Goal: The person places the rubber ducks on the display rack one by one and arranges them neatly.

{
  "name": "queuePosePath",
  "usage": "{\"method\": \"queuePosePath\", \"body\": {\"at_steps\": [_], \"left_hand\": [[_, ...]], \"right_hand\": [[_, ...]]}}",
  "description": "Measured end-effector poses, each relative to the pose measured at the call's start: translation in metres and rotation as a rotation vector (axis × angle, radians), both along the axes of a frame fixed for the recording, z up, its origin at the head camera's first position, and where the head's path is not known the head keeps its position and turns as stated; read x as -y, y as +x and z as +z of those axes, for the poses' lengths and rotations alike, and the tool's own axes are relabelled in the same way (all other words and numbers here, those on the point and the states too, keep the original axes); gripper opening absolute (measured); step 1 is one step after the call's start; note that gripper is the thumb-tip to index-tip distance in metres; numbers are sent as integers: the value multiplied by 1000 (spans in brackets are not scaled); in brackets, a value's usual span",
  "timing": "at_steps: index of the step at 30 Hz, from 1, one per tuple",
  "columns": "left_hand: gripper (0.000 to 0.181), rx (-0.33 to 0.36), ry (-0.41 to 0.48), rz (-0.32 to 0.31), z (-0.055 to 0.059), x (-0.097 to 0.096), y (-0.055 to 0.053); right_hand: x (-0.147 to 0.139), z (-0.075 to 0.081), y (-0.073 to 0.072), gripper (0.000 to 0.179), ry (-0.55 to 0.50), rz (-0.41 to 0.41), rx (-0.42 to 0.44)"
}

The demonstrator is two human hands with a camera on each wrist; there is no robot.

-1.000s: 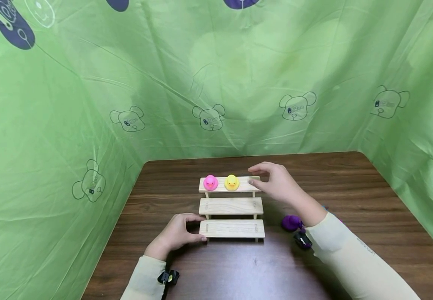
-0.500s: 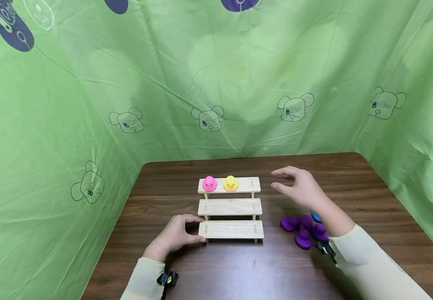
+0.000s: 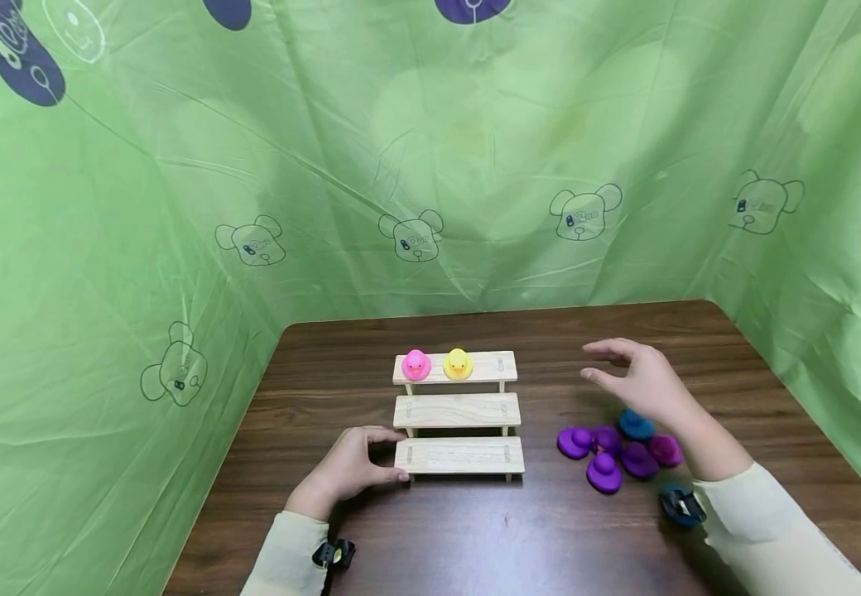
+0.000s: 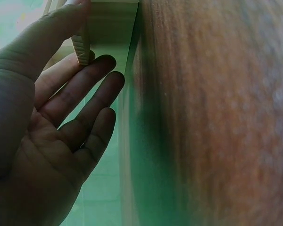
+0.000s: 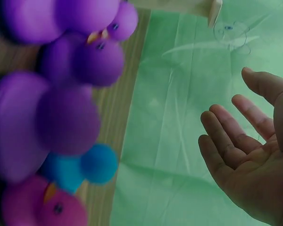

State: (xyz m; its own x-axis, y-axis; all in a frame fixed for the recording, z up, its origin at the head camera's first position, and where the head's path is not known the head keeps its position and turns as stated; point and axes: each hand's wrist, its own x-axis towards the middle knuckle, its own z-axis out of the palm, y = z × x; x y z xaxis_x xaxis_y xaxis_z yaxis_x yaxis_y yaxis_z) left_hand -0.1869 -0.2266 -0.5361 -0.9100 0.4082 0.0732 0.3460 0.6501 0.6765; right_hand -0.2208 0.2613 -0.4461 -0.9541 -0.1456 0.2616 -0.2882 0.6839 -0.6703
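The left hand (image 3: 348, 465) is pinching the left end of the lowest board of a pale, three-tier wooden stand (image 3: 459, 456) between thumb and fingers. The right hand (image 3: 648, 387) is holding nothing; its fingers are curving loosely, and it is hovering near a blue, round-headed toy duck (image 3: 635, 424). Close by, four smooth purple toy ducks (image 3: 638, 461) and a magenta toy duck (image 3: 665, 450) are clustering to the right of the stand. On its top board, a bright pink toy duck (image 3: 416, 365) is sitting at the left, with a yellow toy duck (image 3: 458, 364) near the middle.

The ducks are looking light, probably soft and squeezable, perhaps a little slippery; their rounded sides are offering the surest hold. The stand is seeming stiff but light enough to slide, its board ends giving a good pinch. Everything is resting on a dark wood-grain table (image 3: 460, 538).
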Motion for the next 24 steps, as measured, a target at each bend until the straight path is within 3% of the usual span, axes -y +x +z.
{"method": "queuePosePath", "body": {"at_steps": [17,24], "left_hand": [[50,0,13,-8,-1,-1,-1],[51,-6,4,-8,-3,1,-1]], "right_hand": [[-59,-20,13,50,54,-53,83],[-72,-29,18,55,89,-64,160]]}}
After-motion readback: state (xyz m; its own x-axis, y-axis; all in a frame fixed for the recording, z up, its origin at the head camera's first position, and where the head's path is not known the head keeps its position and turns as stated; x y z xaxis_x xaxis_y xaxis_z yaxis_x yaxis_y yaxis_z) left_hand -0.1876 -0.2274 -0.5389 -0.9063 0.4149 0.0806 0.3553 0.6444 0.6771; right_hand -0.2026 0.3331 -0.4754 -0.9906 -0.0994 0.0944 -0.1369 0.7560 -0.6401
